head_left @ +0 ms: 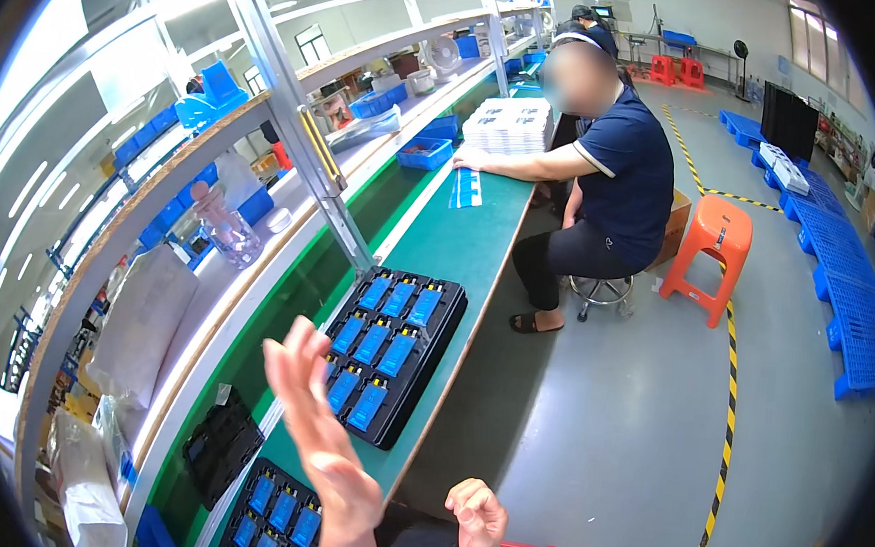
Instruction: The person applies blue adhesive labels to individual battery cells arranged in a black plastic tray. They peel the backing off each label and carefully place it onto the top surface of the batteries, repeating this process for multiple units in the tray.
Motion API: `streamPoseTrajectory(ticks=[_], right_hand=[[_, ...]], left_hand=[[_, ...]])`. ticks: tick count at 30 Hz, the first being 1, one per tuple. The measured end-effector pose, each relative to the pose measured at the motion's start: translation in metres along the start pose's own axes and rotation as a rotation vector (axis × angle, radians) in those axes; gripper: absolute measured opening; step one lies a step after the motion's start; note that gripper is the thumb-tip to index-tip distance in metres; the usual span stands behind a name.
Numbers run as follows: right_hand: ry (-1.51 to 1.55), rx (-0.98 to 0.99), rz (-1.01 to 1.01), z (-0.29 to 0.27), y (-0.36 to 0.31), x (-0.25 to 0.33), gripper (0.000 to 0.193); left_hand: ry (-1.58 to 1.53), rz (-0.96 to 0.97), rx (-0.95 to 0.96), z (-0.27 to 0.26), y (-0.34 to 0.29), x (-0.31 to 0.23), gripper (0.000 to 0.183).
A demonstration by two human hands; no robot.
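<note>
Black tray (452, 320) of blue packs (372, 344) beside raised left hand (319, 437).

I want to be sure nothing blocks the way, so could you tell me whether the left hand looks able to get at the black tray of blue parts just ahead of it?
Probably yes. The left hand is raised, open and empty beside the black tray, with nothing between them.

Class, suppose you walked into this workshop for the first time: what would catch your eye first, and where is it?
A raised, open left hand fills the foreground, above black trays of blue parts on the long green bench. Further along, a seated person in dark blue leans on the bench, with a bright orange stool behind them.
</note>
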State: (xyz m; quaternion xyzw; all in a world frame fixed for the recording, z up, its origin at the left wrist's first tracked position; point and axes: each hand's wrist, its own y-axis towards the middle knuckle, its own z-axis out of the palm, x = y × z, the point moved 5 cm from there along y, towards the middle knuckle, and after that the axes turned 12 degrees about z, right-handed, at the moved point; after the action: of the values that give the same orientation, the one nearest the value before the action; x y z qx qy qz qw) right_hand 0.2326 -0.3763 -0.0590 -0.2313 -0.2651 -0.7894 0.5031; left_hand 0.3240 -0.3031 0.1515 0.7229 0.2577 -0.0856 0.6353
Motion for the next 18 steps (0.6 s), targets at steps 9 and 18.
streamPoseTrajectory(ticks=[9,18], right_hand=[[0.088,-0.050,0.130,-0.006,0.000,-0.012,0.017],[0.042,0.125,0.445,-0.001,-0.012,-0.027,0.020]], left_hand=[[0.154,-0.022,-0.251,-0.045,0.038,0.020,0.084],[0.261,-0.096,0.190,-0.001,-0.018,0.046,0.079]])
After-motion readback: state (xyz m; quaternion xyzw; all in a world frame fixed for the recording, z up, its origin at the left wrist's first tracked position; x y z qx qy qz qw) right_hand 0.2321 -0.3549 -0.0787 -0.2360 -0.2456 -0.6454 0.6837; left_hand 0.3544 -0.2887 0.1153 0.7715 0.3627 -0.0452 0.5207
